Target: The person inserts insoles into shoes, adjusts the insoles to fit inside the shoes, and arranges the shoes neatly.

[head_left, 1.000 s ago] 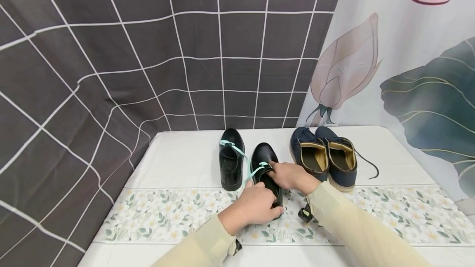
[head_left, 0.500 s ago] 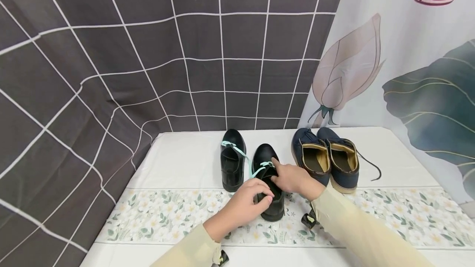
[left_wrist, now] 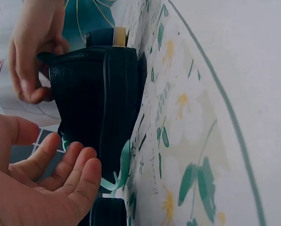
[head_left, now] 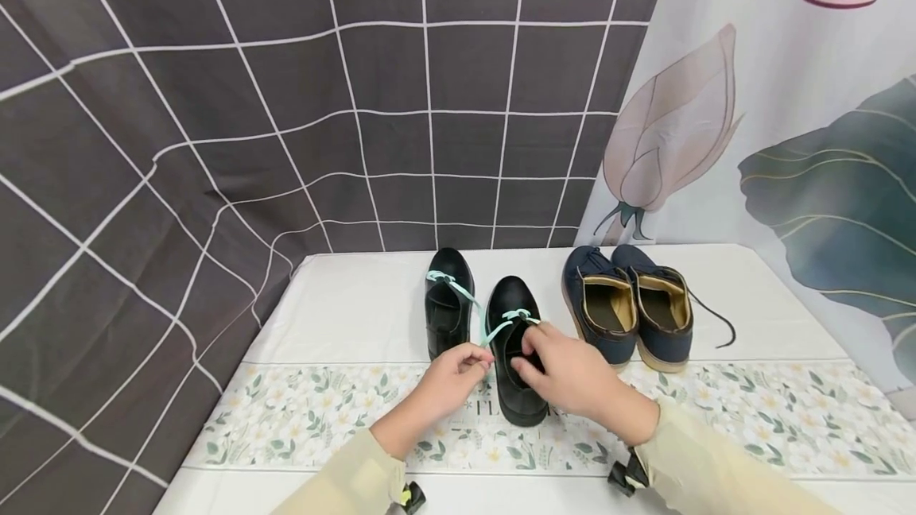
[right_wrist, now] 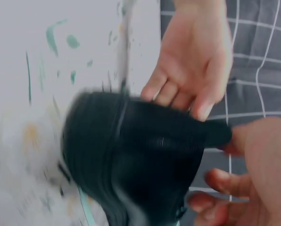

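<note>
A black shoe with a mint-green lace tied across its front stands between my hands, toe pointing away. Left of the shoe is my left hand, near a hanging lace end; in the left wrist view its loosely bent fingers and thumb stand apart, with nothing pinched. Over the shoe's right side, my right hand has loosely bent fingers near the opening. The right wrist view is blurred, and whether a digit touches the shoe's upper edge is unclear. Another black shoe with mint lace stands to the left.
A pair of navy shoes, the left one and the right one, stands to the right, a dark lace trailing from it. The white table has a floral band. A dark gridded cloth hangs behind.
My left hand has moved off the shoe's heel to its left side, near the lace end. My right hand has drawn back from the lace knot toward the shoe's right edge.
</note>
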Tool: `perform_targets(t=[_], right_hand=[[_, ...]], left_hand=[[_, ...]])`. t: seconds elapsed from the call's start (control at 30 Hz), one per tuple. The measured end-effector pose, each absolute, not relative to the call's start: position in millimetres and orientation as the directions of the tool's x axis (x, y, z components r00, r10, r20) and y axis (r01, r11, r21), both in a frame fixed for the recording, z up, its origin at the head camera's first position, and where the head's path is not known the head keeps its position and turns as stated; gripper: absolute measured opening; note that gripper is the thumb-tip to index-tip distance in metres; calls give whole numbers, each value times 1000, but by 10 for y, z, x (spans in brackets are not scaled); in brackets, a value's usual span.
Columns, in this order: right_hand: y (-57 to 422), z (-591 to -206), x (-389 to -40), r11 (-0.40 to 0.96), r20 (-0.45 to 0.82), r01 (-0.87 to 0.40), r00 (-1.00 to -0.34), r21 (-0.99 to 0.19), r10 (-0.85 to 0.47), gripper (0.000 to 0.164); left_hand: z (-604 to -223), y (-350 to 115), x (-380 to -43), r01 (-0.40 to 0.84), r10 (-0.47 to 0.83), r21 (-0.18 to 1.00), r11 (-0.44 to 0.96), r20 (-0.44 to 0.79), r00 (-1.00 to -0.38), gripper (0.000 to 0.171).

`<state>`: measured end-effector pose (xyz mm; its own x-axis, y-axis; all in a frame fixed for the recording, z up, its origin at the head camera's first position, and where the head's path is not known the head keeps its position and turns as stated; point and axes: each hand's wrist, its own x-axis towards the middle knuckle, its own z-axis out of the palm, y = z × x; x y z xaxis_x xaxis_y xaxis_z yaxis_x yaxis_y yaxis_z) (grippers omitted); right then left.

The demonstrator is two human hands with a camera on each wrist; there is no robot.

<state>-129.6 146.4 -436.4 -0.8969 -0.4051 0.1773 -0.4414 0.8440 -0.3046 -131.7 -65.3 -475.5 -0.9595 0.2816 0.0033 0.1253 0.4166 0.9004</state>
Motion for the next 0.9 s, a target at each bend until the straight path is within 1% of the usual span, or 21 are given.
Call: perform_targets(t=[0.1,0.2,0.33,0.47,0.57,0.63,0.7,0.77,0.9], right_hand=[[1440,-4363,-1179,825,138,-487,-873,-286,-468,31],[1414,-4411,-1109,822,78,-520,-852,-233,-518,40],[1406,-4527,-1061,797,62,-547,-832,-257,-551,40],[1423,-4619,-1022,760,114,-554,-826,-338,-552,27],[1432,-4670,-1004,751,162,-565,-823,-342,-545,19],[1439,-4694,-992,754,195,-573,-819,-321,-540,19],[1446,-4705,-978,758,239,-583,-812,-290,-533,23],[1453,-4694,-960,757,292,-602,-794,-255,-533,26],[1446,-4597,-918,748,390,-638,-745,-183,-541,25]], left_hand=[[-4766,-674,-1315,109,286,909,403,-12,-958,21],[-4777,-687,-1313,73,297,926,371,-44,-954,24],[-4805,-698,-1319,11,321,946,324,-99,-942,31],[-4837,-704,-1323,-41,335,956,290,-142,-932,37],[-4843,-701,-1329,-83,336,960,269,-174,-926,41],[-4845,-697,-1334,-101,346,962,255,-188,-919,44],[-4841,-686,-1336,-126,365,961,245,-212,-907,50],[-4844,-674,-1337,-150,396,959,241,-238,-887,55],[-4821,-664,-1333,-178,467,961,212,-259,-846,62]])
